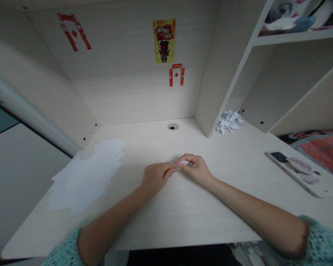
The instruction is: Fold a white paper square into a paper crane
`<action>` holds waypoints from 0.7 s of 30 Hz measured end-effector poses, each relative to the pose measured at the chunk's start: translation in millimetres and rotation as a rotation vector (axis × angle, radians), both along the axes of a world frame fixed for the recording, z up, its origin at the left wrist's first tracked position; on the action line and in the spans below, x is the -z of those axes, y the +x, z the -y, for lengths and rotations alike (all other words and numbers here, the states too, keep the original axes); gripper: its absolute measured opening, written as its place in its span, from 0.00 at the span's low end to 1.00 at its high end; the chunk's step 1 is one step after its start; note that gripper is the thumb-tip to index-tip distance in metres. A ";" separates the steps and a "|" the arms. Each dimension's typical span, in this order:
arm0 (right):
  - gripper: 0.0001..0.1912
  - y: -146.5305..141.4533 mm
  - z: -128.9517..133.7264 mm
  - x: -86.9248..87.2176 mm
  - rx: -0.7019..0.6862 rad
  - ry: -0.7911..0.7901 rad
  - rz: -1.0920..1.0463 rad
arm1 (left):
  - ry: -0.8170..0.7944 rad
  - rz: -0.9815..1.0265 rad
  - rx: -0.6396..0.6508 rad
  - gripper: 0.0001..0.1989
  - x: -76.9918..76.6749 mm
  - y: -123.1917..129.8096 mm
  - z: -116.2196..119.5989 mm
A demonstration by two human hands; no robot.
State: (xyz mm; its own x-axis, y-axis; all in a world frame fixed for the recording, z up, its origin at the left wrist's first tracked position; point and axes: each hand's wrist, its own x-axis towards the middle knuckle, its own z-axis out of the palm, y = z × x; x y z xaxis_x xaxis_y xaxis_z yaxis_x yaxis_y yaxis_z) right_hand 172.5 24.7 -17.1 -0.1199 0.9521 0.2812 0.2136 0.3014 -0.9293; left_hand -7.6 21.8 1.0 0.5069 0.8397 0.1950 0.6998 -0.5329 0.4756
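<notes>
A small piece of white paper [184, 162] is pinched between my two hands near the middle of the desk. My left hand [157, 176] is closed, with thumb and fingertips on the paper's left end. From the other side my right hand [195, 168] grips it, fingers curled over the top and thumb in front. Most of the paper is covered by my fingers, so its folds cannot be made out. To the left lies a spread pile of white paper sheets [86, 177], overlapping each other.
A heap of small folded white paper pieces [229, 121] sits in the cubby behind the divider [227, 66]. A phone in a picture case [302, 173] lies at right, beside a red cloth [326, 149]. A round cable hole [172, 126] is at the desk's back.
</notes>
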 end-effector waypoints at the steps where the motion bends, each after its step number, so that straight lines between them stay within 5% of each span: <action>1: 0.09 0.8 -0.2 0.2 -0.006 -0.005 -0.008 | -0.009 0.008 0.001 0.17 -1.6 0.2 -0.2; 10: 0.18 3.9 -5.6 4.8 -0.118 -0.176 -0.209 | -0.099 0.092 0.012 0.17 -3.7 -0.6 -2.1; 21: 0.12 -0.3 -3.1 4.5 -0.160 -0.236 -0.279 | -0.218 0.344 -0.112 0.17 2.4 1.7 -0.3</action>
